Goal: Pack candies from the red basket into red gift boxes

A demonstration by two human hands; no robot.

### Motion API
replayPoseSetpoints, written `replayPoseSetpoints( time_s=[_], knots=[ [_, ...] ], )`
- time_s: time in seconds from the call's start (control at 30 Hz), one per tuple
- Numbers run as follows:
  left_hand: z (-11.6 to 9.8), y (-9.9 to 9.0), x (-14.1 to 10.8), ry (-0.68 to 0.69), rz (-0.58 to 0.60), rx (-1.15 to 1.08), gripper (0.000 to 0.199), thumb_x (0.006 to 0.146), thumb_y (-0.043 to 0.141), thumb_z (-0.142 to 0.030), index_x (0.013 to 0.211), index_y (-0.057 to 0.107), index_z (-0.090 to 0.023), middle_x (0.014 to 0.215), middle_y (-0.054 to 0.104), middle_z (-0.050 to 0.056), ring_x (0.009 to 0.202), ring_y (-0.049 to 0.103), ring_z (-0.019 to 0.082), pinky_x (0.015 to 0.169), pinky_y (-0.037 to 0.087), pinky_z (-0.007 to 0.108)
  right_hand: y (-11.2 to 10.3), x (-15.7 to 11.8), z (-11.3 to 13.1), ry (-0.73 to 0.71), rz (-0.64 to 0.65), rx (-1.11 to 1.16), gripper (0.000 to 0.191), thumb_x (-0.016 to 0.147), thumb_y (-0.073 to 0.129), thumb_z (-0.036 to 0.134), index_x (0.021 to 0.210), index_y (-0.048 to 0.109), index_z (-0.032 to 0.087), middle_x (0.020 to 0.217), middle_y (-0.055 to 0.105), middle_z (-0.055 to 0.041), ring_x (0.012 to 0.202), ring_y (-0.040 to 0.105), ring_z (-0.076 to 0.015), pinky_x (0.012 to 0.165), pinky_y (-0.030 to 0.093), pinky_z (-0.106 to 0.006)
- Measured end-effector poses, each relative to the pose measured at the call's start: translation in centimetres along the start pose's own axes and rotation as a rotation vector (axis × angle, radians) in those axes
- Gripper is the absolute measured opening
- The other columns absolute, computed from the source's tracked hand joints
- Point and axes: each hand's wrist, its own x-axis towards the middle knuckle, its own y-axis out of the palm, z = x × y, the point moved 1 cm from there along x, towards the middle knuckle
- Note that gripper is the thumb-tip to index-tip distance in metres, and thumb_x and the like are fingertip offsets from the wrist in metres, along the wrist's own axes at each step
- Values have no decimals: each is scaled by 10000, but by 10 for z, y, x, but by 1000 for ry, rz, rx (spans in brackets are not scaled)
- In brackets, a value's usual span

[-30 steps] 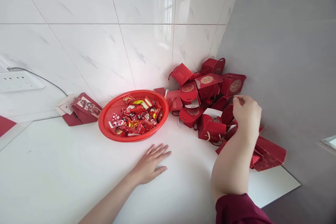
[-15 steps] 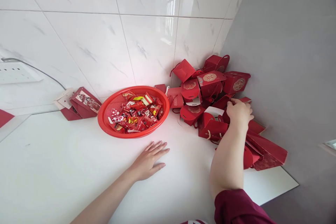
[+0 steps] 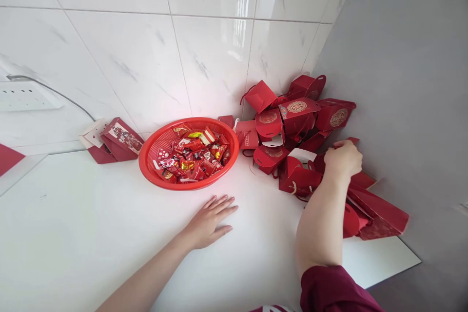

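Orange basket [image 3: 186, 186] sits near the tiled wall [image 3: 127, 48], holds a loose heap of wrapped sweets [image 3: 195, 156], mostly red with some gold and a striped one on top. Sweets lie inside the rim; mesh shows on the basket's left side.

Pile of red boxes [image 3: 292, 124] starts just beside the basket's right rim, spreads right and forward along the grey wall [image 3: 402, 83]. Boxes tilt at mixed angles, several with gold round prints. One box with cord handles [image 3: 298, 180], right and forward of the basket, has a white flap raised; contents hidden.

Left of the basket, two small cartons [image 3: 122, 141] lean by the wall, a cable [image 3: 54, 91] running behind them from a socket [image 3: 29, 96].

Left hand [image 3: 210, 222] in front of the basket, apart from it, palm down on the table [image 3: 91, 219], fingers straight and slightly spread. Right hand [image 3: 343, 158] well right of the basket, over the pile, fingers curled down; grip hidden, can't say whether it's clamped on a box.

Narrow strip of tabletop between basket front and left fingertips; wide stretch to the left and front. Table edge lies far right of the basket, past the pile.
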Motion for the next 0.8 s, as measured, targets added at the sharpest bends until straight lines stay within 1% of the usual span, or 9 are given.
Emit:
replayPoseSetpoints(
  time_s=[0.1,0.33,0.43,0.53,0.57,0.63,0.7,0.77,0.8],
  knots=[
    [-1,0,1,-2,13,-1,560,990,454,-444,1524,310,-355,1610,270,-5,1499,228,243,1238,159,493,-4,1,-1,-29,-74,57,262,792,592,151,1010,738,162,975,676,-187,892,612,-293,723,425,-391],
    [-1,-2,1,-4,9,-11,559,986,459,-454,1519,323,-352,1607,279,2,1497,233,249,1236,160,502,-11,2,15,-154,-270,212,328,806,507,87,1029,747,90,930,685,-144,841,634,-215,872,451,-325],
    [-1,-2,1,5,-5,-19,562,979,480,-444,1514,338,-348,1600,296,12,1490,254,254,1234,168,500,-39,-11,25,-252,-491,328,313,755,524,61,943,773,86,869,678,-137,828,643,-224,838,474,-348],
    [-2,0,1,-1,2,-33,563,974,487,-443,1511,346,-345,1602,290,19,1491,250,255,1232,166,503,-82,-43,34,-391,-708,510,338,685,505,1,810,790,132,746,629,-93,837,653,-247,691,499,-360],
    [-2,0,2,-11,11,-42,564,973,488,-444,1510,350,-342,1604,286,20,1494,242,254,1233,160,504,-96,-57,36,-433,-721,597,363,672,496,-13,795,788,164,751,622,-81,807,650,-243,589,483,-343],
    [-4,-3,3,-42,38,-76,561,966,501,-440,1501,374,-325,1604,286,28,1497,230,258,1233,145,508,-120,-82,38,-529,-513,795,361,683,515,-16,800,775,206,836,627,-47,562,579,-153,501,469,-340],
    [-8,-16,2,-74,78,-143,529,947,538,-425,1453,460,-293,1577,352,50,1477,283,272,1222,188,492,-135,-101,39,-593,-330,945,285,700,564,-7,739,731,220,812,609,-23,524,563,-128,473,432,-325],
    [-16,-41,-5,-106,129,-244,420,936,552,-401,1327,594,-255,1456,529,76,1363,468,269,1148,342,425,-140,-109,39,-652,-21,994,193,747,612,33,719,675,213,821,612,-25,559,609,-137,468,454,-309],
    [-22,-58,-10,-127,160,-308,347,953,521,-382,1247,643,-245,1326,636,69,1216,596,234,1046,440,355,-137,-109,40,-681,179,993,151,780,629,65,740,651,209,846,620,-31,585,636,-143,467,479,-295]
  ],
)
